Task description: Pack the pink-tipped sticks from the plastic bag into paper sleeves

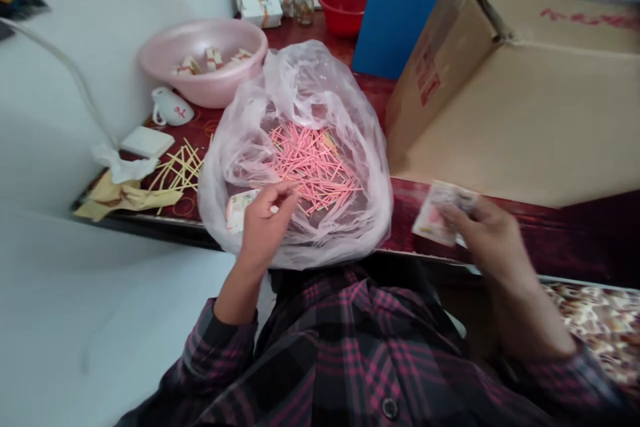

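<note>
A crumpled, translucent white plastic bag [373, 167] sits spread on a glossy dark red table [403, 217], its mouth turned upward. Inside it lies a loose heap of thin pink sticks [310, 163], and at its near left side rests a small, flat, white printed packet [239, 212].

The left hand [265, 223] is over the near left part of the bag, fingers curled and thumb brought toward the forefinger, at the edge of the pink heap. A tiny white spot shows among the fingers; whether they grip anything, I cannot tell. The right hand [493, 237], blurred, is to the right of the bag, its thumb and fingers pinching a pale, flat, rectangular packet with a pinkish print [433, 217] over the table's front edge.

Left of the bag are scattered thin yellow sticks [177, 170], a white mug with red lettering [173, 107] lying on its side, and a piece of tan paper [130, 197]. Beyond the bag to the left stands a round pale pink plastic basin [225, 90] with banded pale bundles [213, 59]; beyond it to the right, a bright red plastic basin [343, 10]. A large brown cardboard box [540, 120] stands to its right.
</note>
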The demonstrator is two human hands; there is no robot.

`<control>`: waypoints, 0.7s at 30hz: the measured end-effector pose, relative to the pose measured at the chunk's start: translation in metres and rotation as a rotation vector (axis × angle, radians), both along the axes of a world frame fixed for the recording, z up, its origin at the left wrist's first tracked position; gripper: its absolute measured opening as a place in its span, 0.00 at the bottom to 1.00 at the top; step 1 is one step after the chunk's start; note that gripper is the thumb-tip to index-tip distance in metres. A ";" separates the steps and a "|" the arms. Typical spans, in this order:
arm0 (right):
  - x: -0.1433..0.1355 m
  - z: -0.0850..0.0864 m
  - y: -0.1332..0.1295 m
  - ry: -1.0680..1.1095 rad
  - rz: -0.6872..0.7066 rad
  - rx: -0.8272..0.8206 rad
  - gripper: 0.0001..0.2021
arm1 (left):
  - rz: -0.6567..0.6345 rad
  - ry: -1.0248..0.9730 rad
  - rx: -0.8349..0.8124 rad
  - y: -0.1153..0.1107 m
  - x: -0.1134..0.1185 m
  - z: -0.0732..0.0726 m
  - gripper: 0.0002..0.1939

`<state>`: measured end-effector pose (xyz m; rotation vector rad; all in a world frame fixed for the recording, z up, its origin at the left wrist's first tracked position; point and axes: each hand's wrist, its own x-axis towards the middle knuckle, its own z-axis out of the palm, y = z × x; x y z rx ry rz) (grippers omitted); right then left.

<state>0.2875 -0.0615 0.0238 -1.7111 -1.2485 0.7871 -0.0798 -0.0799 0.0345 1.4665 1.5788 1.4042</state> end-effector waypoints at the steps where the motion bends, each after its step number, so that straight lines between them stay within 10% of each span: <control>1: 0.022 -0.006 -0.003 -0.134 -0.037 -0.006 0.15 | 0.046 0.106 0.034 -0.002 -0.017 -0.002 0.11; 7: 0.061 -0.022 -0.011 -0.699 -0.064 0.302 0.19 | 0.083 0.518 0.028 0.015 -0.091 -0.037 0.07; 14: -0.035 0.001 -0.001 -0.370 0.273 0.502 0.11 | -0.003 0.527 -0.084 0.029 -0.099 -0.042 0.05; 21: -0.123 0.016 0.026 -0.041 0.676 0.424 0.10 | 0.226 0.326 0.093 0.013 -0.091 -0.033 0.08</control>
